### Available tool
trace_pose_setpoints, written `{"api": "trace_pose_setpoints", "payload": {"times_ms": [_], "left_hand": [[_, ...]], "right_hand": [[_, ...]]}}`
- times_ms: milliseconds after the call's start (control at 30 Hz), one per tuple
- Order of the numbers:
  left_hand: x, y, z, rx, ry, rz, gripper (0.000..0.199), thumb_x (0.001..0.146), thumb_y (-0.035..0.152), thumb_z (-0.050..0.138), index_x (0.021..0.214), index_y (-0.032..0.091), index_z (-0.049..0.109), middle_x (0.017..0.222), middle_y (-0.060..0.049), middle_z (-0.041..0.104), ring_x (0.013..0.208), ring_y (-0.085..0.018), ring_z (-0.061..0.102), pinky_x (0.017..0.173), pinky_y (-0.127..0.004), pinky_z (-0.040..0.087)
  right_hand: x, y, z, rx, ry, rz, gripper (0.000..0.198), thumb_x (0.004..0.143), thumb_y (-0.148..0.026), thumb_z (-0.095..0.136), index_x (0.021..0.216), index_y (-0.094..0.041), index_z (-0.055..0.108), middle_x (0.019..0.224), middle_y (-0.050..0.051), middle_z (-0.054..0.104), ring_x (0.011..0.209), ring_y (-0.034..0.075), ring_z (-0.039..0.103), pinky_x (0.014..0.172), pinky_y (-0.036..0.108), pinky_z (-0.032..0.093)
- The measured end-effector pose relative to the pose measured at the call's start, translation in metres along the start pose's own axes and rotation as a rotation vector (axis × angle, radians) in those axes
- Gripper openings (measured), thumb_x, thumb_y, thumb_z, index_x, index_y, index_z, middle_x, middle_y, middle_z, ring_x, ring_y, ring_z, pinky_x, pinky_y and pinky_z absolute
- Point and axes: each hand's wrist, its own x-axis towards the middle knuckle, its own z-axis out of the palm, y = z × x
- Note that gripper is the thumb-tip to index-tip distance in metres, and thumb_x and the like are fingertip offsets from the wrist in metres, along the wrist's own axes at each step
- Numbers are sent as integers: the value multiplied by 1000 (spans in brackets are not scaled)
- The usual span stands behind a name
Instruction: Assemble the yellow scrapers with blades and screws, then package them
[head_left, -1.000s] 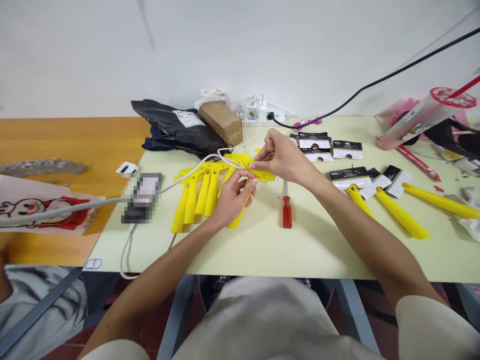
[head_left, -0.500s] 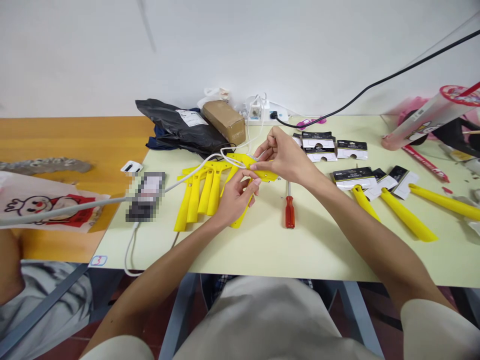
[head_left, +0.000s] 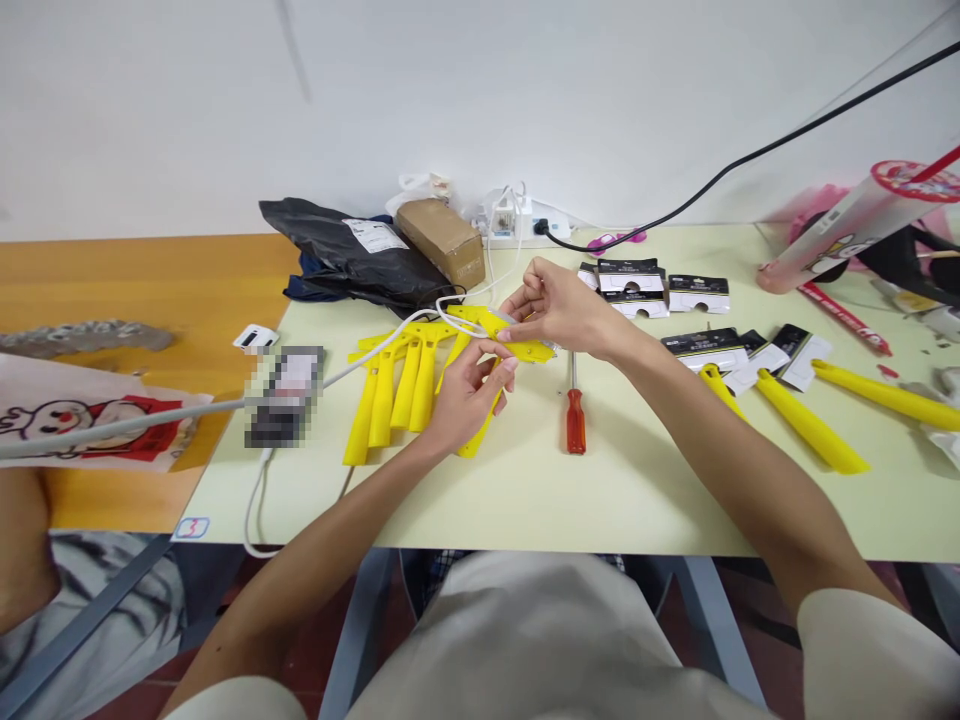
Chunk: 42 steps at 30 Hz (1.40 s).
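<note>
In the middle of the table my left hand is closed around a yellow plastic scraper with a wide, flat head. The handle slants toward me under the fingers. Over the head's upper edge, my right hand has thumb and fingers bent together; what sits between the fingertips is hidden. Several more yellow scrapers lie side by side to the left, handles toward me. A screwdriver with a red handle rests right of my hands, its shaft pointing away.
Black-and-white cardboard packs and more yellow handles lie on the right. At the back are a black plastic parcel, a brown box and a power strip. A white cable runs across to a phone-like device.
The view has shifted slightly, so the table's contents appear a little further left. Both hands keep nearly the same pose at the scraper.
</note>
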Motion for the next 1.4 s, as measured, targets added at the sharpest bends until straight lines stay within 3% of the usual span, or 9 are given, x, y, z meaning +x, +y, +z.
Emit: {"api": "trace_pose_setpoints", "payload": {"times_ms": [267, 433, 633, 867, 1100, 1400], "left_hand": [[1, 0, -1, -2, 10, 4, 36, 101, 53, 82, 104, 22, 63, 74, 3, 59, 64, -11, 59, 45, -17, 50], [0, 0, 0, -15, 10, -2, 37, 100, 52, 83, 103, 22, 63, 74, 3, 59, 63, -10, 58, 44, -18, 49], [1, -1, -1, -9, 15, -9, 37, 100, 54, 83, 102, 22, 63, 74, 3, 59, 64, -11, 58, 45, -18, 50], [0, 1, 0, -11, 11, -15, 38, 99, 55, 84, 103, 22, 64, 78, 3, 60, 62, -9, 59, 45, -18, 50], [0, 3, 0, -22, -20, -25, 38, 99, 54, 84, 104, 22, 64, 76, 3, 61, 59, -9, 58, 45, -18, 49], [-1, 3, 0, 13, -31, -27, 38, 94, 53, 89, 101, 22, 69, 74, 2, 60, 64, -12, 61, 44, -19, 51]], "right_hand": [[-1, 3, -2, -44, 0, -36, 64, 77, -26, 96, 94, -29, 34, 105, 5, 82, 101, 26, 82, 81, 39, 68], [-4, -3, 5, -135, 103, -92, 66, 75, -19, 95, 92, -30, 32, 94, 3, 80, 94, 27, 83, 82, 41, 68], [-4, -3, 9, -207, 141, -140, 67, 76, -26, 96, 92, -30, 31, 92, 1, 78, 90, 26, 83, 79, 41, 68], [-3, -4, 5, -135, 132, -67, 76, 69, -31, 102, 93, -30, 30, 94, 1, 76, 85, 24, 79, 76, 43, 70], [2, 0, -4, 9, 54, 30, 77, 62, -22, 103, 91, -29, 33, 101, 6, 81, 93, 25, 81, 73, 36, 66], [-5, -5, 5, -257, 120, -45, 69, 71, -22, 100, 92, -29, 35, 98, 6, 79, 87, 29, 82, 68, 39, 66]]}}
